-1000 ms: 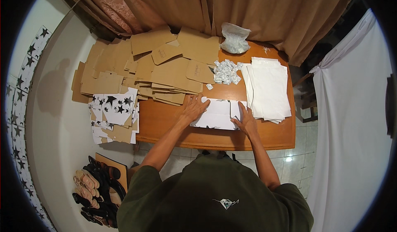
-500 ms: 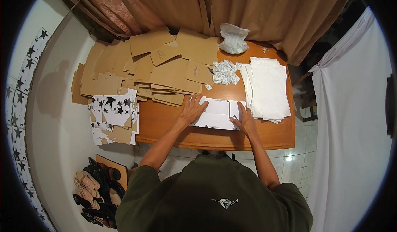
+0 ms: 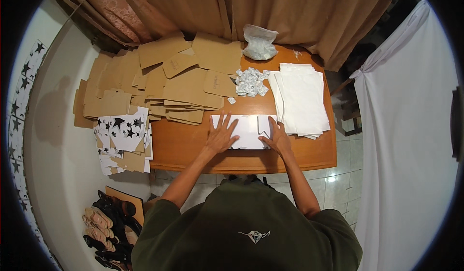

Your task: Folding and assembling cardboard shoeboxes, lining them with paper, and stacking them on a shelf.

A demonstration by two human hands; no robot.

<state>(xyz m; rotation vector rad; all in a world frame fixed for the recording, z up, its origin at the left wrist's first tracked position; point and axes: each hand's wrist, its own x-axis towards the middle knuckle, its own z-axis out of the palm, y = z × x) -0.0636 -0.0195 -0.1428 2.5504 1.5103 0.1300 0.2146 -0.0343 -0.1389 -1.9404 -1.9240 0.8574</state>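
Observation:
A white, flat-folded cardboard piece (image 3: 248, 128) lies on the wooden table (image 3: 181, 151) in front of me, its long side running left to right. Dark printed bits show along its near edge, and a flap with a slanted cut edge is at its right end. My left hand (image 3: 221, 136) rests palm down over its left part, fingers spread. At the right end, my right hand (image 3: 277, 139) presses on the flap, thumb and fingers apart. Part of each end is hidden beneath the hands.
Brown cardboard sheets (image 3: 186, 89) are piled back left, with star-printed pieces (image 3: 124, 131) nearer. Small white packets (image 3: 252, 82) lie behind the work, near a plastic bag (image 3: 261, 43). White sheets (image 3: 299, 99) are stacked right. Shoes (image 3: 108, 222) stand lower left.
My left hand has gone from gripping the far left edge to lying flatter with spread fingers on the white piece. My right hand stays at the right end. The whole view has shifted slightly.

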